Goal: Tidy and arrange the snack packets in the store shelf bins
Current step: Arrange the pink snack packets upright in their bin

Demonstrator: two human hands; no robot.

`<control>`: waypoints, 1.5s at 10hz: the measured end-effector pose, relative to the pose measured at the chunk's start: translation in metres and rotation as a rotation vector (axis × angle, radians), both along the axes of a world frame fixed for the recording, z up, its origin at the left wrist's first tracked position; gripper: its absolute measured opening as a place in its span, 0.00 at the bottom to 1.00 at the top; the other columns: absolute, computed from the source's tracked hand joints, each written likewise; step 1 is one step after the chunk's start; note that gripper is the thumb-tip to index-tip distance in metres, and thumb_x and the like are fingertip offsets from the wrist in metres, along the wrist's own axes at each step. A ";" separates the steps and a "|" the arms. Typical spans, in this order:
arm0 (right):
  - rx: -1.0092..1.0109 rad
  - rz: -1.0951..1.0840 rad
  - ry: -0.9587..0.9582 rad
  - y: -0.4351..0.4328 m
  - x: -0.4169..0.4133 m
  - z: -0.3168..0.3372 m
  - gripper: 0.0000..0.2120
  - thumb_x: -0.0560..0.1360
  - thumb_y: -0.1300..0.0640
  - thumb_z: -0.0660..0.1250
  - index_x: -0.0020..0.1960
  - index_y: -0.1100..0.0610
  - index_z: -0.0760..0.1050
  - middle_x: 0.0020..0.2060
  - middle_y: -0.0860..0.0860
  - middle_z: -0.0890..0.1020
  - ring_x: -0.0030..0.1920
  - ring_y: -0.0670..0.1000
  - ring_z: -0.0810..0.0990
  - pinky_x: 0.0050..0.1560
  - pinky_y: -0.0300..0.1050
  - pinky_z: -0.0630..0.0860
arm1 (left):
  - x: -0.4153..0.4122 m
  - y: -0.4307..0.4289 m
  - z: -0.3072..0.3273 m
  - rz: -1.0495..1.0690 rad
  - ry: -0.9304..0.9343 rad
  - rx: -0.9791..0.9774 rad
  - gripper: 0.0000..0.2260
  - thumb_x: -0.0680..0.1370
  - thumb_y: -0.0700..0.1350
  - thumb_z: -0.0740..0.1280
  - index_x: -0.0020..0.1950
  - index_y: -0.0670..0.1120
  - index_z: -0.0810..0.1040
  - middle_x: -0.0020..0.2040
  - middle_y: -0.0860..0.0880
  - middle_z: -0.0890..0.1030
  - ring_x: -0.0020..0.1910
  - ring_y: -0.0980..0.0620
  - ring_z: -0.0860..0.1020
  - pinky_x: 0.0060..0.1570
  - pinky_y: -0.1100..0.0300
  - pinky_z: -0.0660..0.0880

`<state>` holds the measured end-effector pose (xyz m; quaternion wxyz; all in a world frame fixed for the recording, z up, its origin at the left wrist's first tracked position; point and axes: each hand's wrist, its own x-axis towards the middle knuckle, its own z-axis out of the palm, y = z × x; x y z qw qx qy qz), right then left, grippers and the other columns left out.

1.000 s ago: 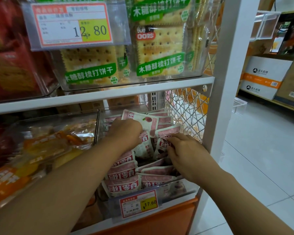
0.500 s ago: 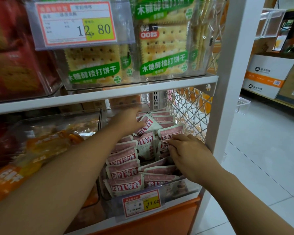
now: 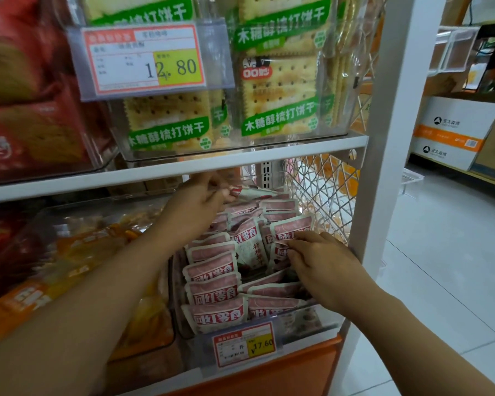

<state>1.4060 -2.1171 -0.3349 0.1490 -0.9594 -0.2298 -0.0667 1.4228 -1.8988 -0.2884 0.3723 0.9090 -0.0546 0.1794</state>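
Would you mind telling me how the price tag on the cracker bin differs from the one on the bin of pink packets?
The upper price tag reads 12.80; the lower price tag reads 17.60. The upper hangs before the cracker packets, the lower below the pink packets. The upper looks larger in view than the lower. Both are red-bordered with a yellow price box.

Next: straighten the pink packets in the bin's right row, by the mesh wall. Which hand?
Probably the right hand: its fingers pinch a pink packet in that row. The left hand is far back under the shelf, pinching a rear packet.
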 end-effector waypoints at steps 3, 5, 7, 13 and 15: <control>-0.026 -0.014 0.001 0.002 -0.002 0.000 0.18 0.81 0.51 0.49 0.65 0.51 0.72 0.63 0.47 0.74 0.61 0.53 0.70 0.59 0.45 0.68 | -0.035 0.008 -0.010 -0.033 0.011 0.094 0.05 0.77 0.46 0.66 0.41 0.52 0.75 0.46 0.58 0.80 0.48 0.61 0.77 0.47 0.61 0.74; 0.015 -0.001 -0.015 0.002 0.000 0.000 0.17 0.81 0.51 0.50 0.63 0.51 0.73 0.62 0.48 0.74 0.60 0.53 0.70 0.59 0.46 0.69 | -0.013 -0.007 -0.006 -0.088 -0.007 0.312 0.10 0.73 0.36 0.69 0.46 0.51 0.73 0.52 0.54 0.73 0.54 0.53 0.74 0.47 0.64 0.68; 0.008 0.009 -0.038 0.001 0.001 -0.003 0.17 0.81 0.51 0.50 0.63 0.50 0.73 0.62 0.46 0.74 0.60 0.53 0.70 0.58 0.45 0.69 | 0.003 -0.021 -0.018 -0.116 0.136 0.492 0.15 0.76 0.36 0.65 0.59 0.50 0.73 0.62 0.47 0.75 0.60 0.49 0.74 0.52 0.60 0.70; 0.204 0.101 -0.084 -0.033 -0.039 0.016 0.17 0.80 0.55 0.56 0.67 0.45 0.70 0.66 0.43 0.72 0.64 0.46 0.68 0.61 0.38 0.65 | -0.076 -0.047 -0.018 -0.353 0.285 0.580 0.17 0.80 0.57 0.57 0.68 0.58 0.68 0.70 0.57 0.65 0.65 0.56 0.67 0.65 0.53 0.67; 0.003 0.163 -0.057 -0.043 -0.054 0.001 0.20 0.79 0.60 0.57 0.69 0.46 0.68 0.68 0.43 0.70 0.68 0.47 0.67 0.66 0.37 0.62 | -0.068 -0.044 -0.048 -0.238 0.262 0.842 0.19 0.82 0.55 0.48 0.74 0.60 0.56 0.77 0.60 0.47 0.73 0.49 0.58 0.72 0.50 0.53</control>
